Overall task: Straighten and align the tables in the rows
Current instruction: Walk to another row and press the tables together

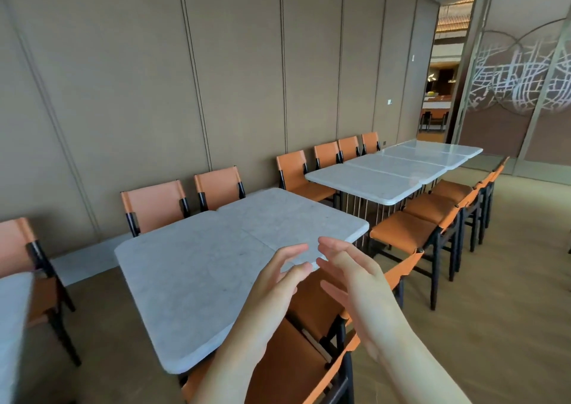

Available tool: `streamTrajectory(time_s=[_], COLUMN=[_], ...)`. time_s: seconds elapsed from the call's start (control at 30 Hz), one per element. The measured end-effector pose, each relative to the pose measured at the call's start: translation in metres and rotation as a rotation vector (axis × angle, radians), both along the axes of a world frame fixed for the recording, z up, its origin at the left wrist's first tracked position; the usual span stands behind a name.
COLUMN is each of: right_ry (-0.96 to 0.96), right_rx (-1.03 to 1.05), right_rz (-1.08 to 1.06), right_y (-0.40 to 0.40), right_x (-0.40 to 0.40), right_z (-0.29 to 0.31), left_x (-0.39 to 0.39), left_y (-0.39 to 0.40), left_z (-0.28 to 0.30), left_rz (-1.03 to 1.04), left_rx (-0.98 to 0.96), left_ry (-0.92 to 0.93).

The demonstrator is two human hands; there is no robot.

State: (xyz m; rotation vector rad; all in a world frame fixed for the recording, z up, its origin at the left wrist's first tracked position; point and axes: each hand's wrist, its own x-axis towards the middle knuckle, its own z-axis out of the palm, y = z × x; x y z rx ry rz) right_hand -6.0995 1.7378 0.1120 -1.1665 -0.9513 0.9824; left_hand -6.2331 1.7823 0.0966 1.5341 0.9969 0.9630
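Both hands up over the near table edge — left hand and right hand palms facing, fingers loosely spread, holding nothing — chairs just below

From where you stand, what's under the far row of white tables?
Under the far row of white tables thin upright metal rods show beneath the nearest top. Orange chairs along the near side cover the rest, so the bases further back cannot be seen.
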Motion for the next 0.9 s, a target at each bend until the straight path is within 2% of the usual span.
streamTrajectory(time_s=[0.2,0.43,0.67,0.9], right_ry=[0.021,0.050,0.042,0.053], right_rx=[0.017,-0.002,-0.019,-0.082], right_rz=[0.097,0.195,0.219,0.225], right_y=[0.031,0.058,0.086,0.119], right_x=[0.020,0.001,-0.042,-0.124], right_z=[0.002,-0.006,-0.017,-0.033], left_x=[0.018,0.001,-0.046,-0.133], left_y=[0.011,0.022,0.044,0.077], left_z=[0.004,0.001,-0.012,-0.029], left_rz=[0.136,0.231,0.298,0.289], left_rx=[-0.034,-0.036,-0.056,-0.049], left_ry=[-0.017,-0.006,0.003,0.050])
